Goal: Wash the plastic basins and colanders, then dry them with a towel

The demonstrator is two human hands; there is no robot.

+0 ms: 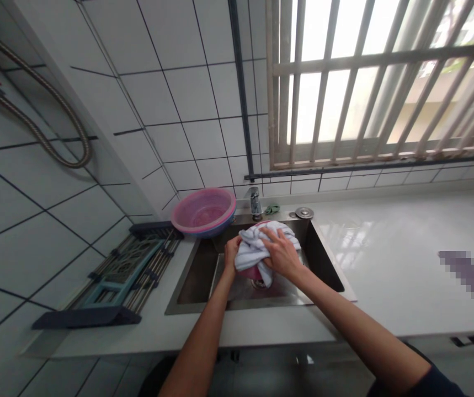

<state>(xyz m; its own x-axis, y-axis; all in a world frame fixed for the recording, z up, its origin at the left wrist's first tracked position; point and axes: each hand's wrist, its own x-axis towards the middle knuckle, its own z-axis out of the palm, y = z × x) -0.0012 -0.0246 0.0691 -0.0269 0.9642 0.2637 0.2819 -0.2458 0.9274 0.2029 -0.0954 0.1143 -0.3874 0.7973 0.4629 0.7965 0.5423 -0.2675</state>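
Note:
Over the steel sink [321,259] I hold a pink bowl [250,272] wrapped in a white striped cloth [253,245]. My left hand [231,252] grips the bowl and cloth from the left side. My right hand [281,255] presses the cloth against the bowl from the right, fingers curled over the fabric. Only the bowl's lower edge shows beneath the cloth. The drain [258,283] lies directly below.
Stacked pink and blue basins [203,212] sit at the sink's back left corner. A tap [255,201] and a sink plug [304,212] stand behind the sink. A folding dish rack [121,270] lies on the left. White counter [385,248] stretches right under a barred window.

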